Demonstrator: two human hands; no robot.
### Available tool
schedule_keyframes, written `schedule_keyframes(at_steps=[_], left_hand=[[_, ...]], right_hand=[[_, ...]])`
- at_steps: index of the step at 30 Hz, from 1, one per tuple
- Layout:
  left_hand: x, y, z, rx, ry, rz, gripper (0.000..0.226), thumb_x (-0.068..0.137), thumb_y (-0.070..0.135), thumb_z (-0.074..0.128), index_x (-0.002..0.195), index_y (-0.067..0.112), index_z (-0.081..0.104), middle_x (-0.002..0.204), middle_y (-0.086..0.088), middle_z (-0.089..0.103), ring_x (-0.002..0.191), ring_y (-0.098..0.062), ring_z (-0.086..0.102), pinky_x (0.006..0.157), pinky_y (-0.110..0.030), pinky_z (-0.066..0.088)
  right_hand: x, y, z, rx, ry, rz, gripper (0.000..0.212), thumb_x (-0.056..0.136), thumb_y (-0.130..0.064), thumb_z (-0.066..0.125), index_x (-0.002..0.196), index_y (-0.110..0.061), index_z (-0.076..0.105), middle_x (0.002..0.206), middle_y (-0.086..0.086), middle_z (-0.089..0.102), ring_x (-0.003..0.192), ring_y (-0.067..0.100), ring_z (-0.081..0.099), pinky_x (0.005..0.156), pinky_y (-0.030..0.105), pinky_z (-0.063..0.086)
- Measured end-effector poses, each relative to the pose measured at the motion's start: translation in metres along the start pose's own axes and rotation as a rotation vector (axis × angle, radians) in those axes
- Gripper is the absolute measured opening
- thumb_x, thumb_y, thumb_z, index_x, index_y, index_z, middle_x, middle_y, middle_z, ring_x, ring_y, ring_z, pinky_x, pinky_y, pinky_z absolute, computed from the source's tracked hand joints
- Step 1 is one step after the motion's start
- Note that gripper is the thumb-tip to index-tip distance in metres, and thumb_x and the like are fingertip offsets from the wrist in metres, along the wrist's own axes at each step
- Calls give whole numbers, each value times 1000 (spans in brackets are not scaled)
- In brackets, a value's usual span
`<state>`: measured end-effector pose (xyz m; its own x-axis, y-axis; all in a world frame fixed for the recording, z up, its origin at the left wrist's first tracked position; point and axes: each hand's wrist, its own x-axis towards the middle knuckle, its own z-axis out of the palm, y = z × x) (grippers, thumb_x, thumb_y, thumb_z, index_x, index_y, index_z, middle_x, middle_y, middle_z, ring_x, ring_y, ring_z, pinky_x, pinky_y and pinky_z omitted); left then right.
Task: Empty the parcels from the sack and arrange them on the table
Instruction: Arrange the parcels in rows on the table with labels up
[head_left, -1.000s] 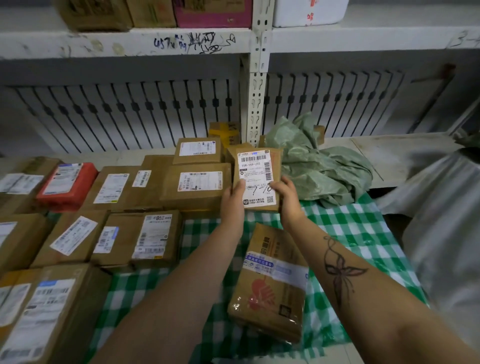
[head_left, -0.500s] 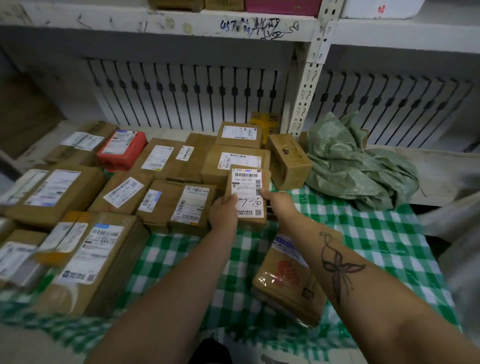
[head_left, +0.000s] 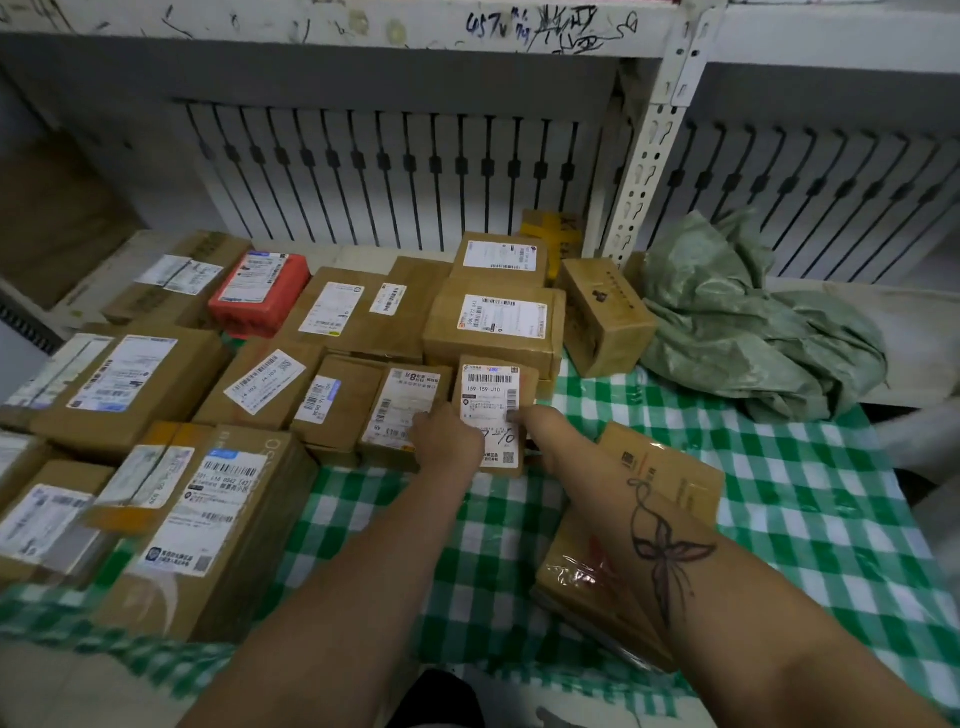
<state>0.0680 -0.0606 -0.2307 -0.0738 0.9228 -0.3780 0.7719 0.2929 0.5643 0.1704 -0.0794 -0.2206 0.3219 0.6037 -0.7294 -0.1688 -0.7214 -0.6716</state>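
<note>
A small brown parcel (head_left: 493, 395) with a white label lies on the checked tablecloth, set against the row of parcels to its left. My left hand (head_left: 449, 441) grips its lower left edge. My right hand (head_left: 550, 434) holds its lower right side, thumb on the label. The crumpled green sack (head_left: 753, 322) lies at the back right of the table. A larger taped brown parcel (head_left: 660, 483) rests under my right forearm.
Several labelled brown boxes (head_left: 498, 322) and a red parcel (head_left: 260, 293) cover the left half of the table (head_left: 805, 499). A white shelf post (head_left: 649, 140) and a slatted radiator cover (head_left: 395, 171) stand behind. Green checked cloth shows at right and front.
Both hands carried the small labelled parcel down and left, from in front of the sack to the table beside the row of boxes. The view swung left.
</note>
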Motion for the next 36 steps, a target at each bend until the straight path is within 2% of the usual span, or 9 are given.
schedule_keyframes(at_steps=[10,13,18,20,22,26,29,33,36], left_hand=[[18,17,5,70,56,5,48,86,23,56,131,15,41,133,-15,41,126,-33,36,106,-45,30],[23,28,11,-13,88,148,43,88,23,54,129,17,43,134,-13,42,125,-31,37,105,-45,33],[31,62,19,-190,79,305,37,89,16,53,126,15,52,132,-8,47,127,-27,39,107,-38,35],[34,75,24,-211,70,320,38,89,13,52,127,15,52,132,-9,48,128,-25,37,108,-38,35],[38,88,29,-233,53,355,39,88,9,52,127,14,52,132,-9,48,128,-25,37,106,-36,35],[46,111,42,-362,-35,404,34,89,2,50,121,10,56,125,-9,50,115,-22,51,97,-29,43],[53,125,53,-387,-94,408,31,91,2,49,120,8,56,118,-8,59,107,-17,57,86,-21,43],[55,142,60,-419,-142,393,31,93,2,46,121,8,56,120,-6,60,112,-18,55,86,-19,39],[57,150,65,-419,-196,357,30,92,3,46,120,9,56,121,-6,59,114,-19,54,88,-21,40]], right_hand=[[18,-9,-7,-92,122,6,26,98,-22,43,75,-11,49,74,4,54,65,17,51,76,32,47],[32,-17,-15,-123,274,-139,16,95,-19,43,98,-10,56,95,8,57,84,21,54,78,32,46],[39,-40,-42,-20,427,-287,31,90,-14,49,121,-9,53,108,6,56,81,17,53,57,21,40],[44,-47,-50,-30,468,-313,43,84,-16,52,127,-10,50,123,11,55,103,28,57,80,32,52],[49,-53,-60,-117,501,-296,53,83,-14,52,134,-10,42,136,14,46,121,35,49,102,44,43],[61,-60,-82,-512,537,-342,75,88,-12,49,152,-17,9,160,3,0,144,31,17,116,46,24],[75,-63,-92,-733,509,-377,77,92,-14,45,152,-18,-3,161,2,-2,148,26,3,118,47,17],[80,-62,-97,-911,606,-418,58,91,-28,46,145,-19,30,145,14,36,136,32,30,112,44,24],[84,-59,-97,-984,646,-375,49,88,-44,45,134,-27,46,142,17,30,134,39,24,113,50,15]])
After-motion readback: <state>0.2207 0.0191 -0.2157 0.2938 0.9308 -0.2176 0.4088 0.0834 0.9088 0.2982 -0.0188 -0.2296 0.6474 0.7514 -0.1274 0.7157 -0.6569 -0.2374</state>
